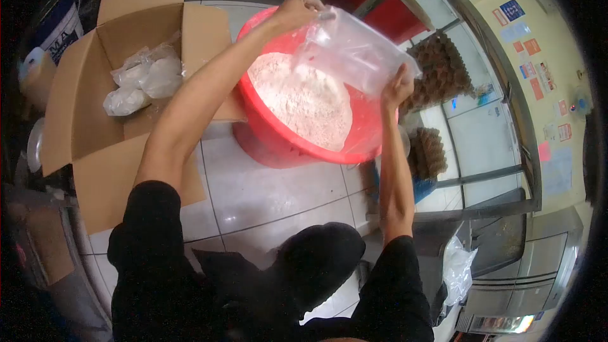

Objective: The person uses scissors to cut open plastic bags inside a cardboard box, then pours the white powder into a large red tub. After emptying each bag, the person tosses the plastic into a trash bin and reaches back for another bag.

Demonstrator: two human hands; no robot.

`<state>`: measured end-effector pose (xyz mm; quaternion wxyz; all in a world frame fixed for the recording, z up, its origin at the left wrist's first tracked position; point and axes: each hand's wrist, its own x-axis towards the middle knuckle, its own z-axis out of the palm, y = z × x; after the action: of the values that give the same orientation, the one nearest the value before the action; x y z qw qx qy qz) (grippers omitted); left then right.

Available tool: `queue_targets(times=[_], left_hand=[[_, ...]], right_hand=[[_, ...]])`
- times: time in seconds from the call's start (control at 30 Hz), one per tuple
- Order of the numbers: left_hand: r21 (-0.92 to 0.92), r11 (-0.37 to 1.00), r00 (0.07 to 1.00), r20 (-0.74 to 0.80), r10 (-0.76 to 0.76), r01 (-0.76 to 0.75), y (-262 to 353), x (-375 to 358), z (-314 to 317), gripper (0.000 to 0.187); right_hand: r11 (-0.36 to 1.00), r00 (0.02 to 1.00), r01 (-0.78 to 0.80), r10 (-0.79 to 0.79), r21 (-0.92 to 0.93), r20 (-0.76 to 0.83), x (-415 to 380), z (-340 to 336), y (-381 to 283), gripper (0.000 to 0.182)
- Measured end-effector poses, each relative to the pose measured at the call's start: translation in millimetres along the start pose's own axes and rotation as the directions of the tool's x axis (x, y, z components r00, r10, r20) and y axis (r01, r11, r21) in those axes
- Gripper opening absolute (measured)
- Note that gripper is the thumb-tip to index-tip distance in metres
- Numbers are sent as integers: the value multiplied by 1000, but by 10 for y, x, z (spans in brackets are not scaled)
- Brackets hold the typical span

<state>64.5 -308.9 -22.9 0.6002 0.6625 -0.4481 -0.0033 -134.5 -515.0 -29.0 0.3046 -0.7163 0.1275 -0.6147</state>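
A clear plastic bag (354, 50) is stretched between my two hands above a large red tub (278, 130). My left hand (300, 12) is closed on the bag's upper left end, over the tub's far rim. At the bag's right end, my right hand (398, 87) grips its edge near the tub's right rim. Pale powder (304, 101) is heaped inside the tub, below the bag. The bag looks almost empty, with a thin whitish film on it.
An open cardboard box (85, 95) holding tied bags of white stuff (158, 76) stands left of the tub. Stacked egg trays (437, 66) are at the right, beside a metal rack (487, 206). A white bag (457, 266) hangs lower right. Red containers (392, 16) stand behind.
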Motion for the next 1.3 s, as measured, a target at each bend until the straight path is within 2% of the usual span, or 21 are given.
queue_targets(times=[0.03, 0.07, 0.1, 0.17, 0.2, 0.3, 0.33, 0.4, 0.43, 0.5, 0.53, 0.63, 0.67, 0.77, 0.87, 0.97, 1.03, 1.1, 1.2, 1.27, 1.3], left_hand=[[-94, 996, 999, 46, 3, 1, -17, 10, 49, 23], [-185, 983, 996, 91, 16, 1, 30, 39, 65, 24], [-275, 961, 990, 134, 34, 5, 38, 78, 91, 25], [-168, 983, 990, 108, 87, -68, 8, 114, 152, 25], [-107, 988, 989, 89, 117, -107, -30, 145, 130, 25], [252, 951, 983, 89, 158, -176, -239, 113, -57, 25], [274, 954, 990, 98, 101, -125, -331, 57, -89, 26], [317, 948, 994, 107, 3, -37, -533, -8, -145, 29], [367, 930, 999, 50, 2, -20, -606, -45, -149, 30], [462, 886, 998, -63, 5, 25, -659, -177, -166, 33], [468, 884, 998, -61, 21, 10, -662, -185, -226, 33], [465, 885, 999, -22, 23, -10, -523, -337, -341, 34], [466, 885, 1000, -6, 15, -10, -393, -407, -422, 34], [345, 938, 996, 89, 13, -43, -346, -580, -764, 32], [302, 953, 986, 159, -41, -9, -109, -907, -1140, 28], [353, 935, 981, 162, -103, 39, -110, -1238, -1603, 30], [388, 915, 965, 182, -189, 106, -83, -1371, -1929, 29], [381, 905, 951, 160, -265, 188, -99, -1548, -2157, 28], [267, 919, 939, 106, -326, 289, -338, -1758, -2432, 31], [490, 839, 939, 110, -327, 235, -459, -1904, -2552, 32], [439, 853, 917, 140, -374, 281, -566, -1977, -2603, 35]], right_hand=[[1000, 1000, -14, 14, 13, 14, -15, -65, -32, 45], [992, 996, -83, 85, -99, 9, 48, -99, 147, 48], [991, 998, -48, 53, -129, 41, 79, -107, 291, 47], [983, 993, 29, -8, -183, 115, 111, -101, 388, 46], [998, 999, -50, 50, -24, 10, 161, -41, 339, 38], [999, 998, 37, -37, -1, 51, 301, -24, -31, 29], [973, 968, 230, -231, 21, 102, 349, 33, -58, 23], [924, 939, 324, -287, -202, 191, 430, 57, -31, 23], [876, 917, 379, -313, -298, 245, 479, 70, -33, 24], [881, 876, 412, -312, -233, 368, 493, 172, -282, 28], [883, 846, 429, -317, -193, 430, 495, 253, -377, 29], [830, 842, 468, -315, -302, 437, 562, 487, -255, 34], [849, 835, 436, -257, -300, 486, 561, 502, -323, 37], [808, 823, 502, -336, -309, 459, 541, 590, -196, 34], [866, 897, 406, -316, -291, 311, 556, 616, -165, 30], [651, 595, 737, -496, -182, 632, 499, 517, -172, 27], [695, 837, 543, -404, -471, 370, 498, 462, -153, 22], [635, 655, 716, -468, -290, 593, 452, 337, 13, 21], [702, 919, 387, -244, -597, 309, 363, 47, 28, 19], [835, 957, 290, -239, -468, 166, 275, -268, 300, 25], [902, 990, 141, -132, -409, 51, 159, -384, 168, 23]])
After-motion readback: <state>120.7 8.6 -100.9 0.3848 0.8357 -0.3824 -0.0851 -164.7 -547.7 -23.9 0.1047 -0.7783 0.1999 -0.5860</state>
